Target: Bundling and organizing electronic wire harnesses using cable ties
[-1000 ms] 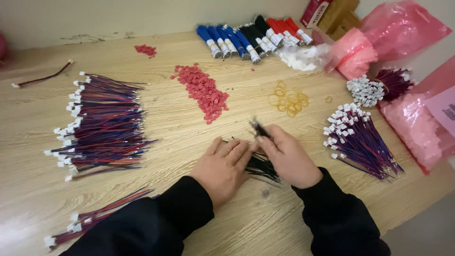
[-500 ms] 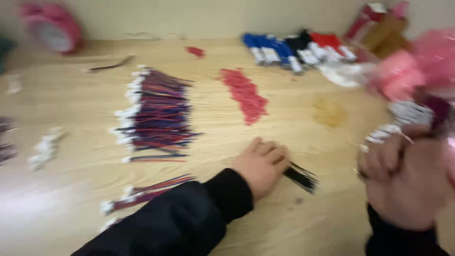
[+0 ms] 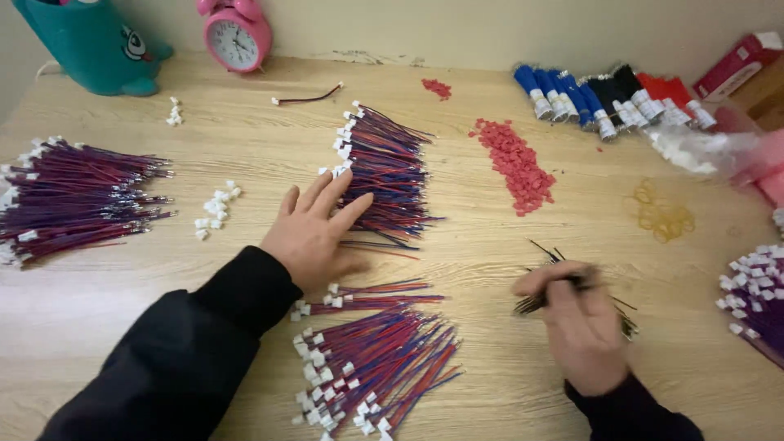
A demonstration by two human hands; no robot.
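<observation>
1. The right hand is pinching a thin bundle of black wires against the wooden table.
2. The left hand is lying open, fingers spread, touching a pile of red-blue wires tipped with white connectors.

1 head-worn camera looks steeply down and forward at the wooden table from close range; the back wall lies beyond the fingertips, the sleeves at bottom edge.

At the far right edge we see a red rectangular carton with a white end, beside a brown box; below them lies pink plastic bagging.
</observation>
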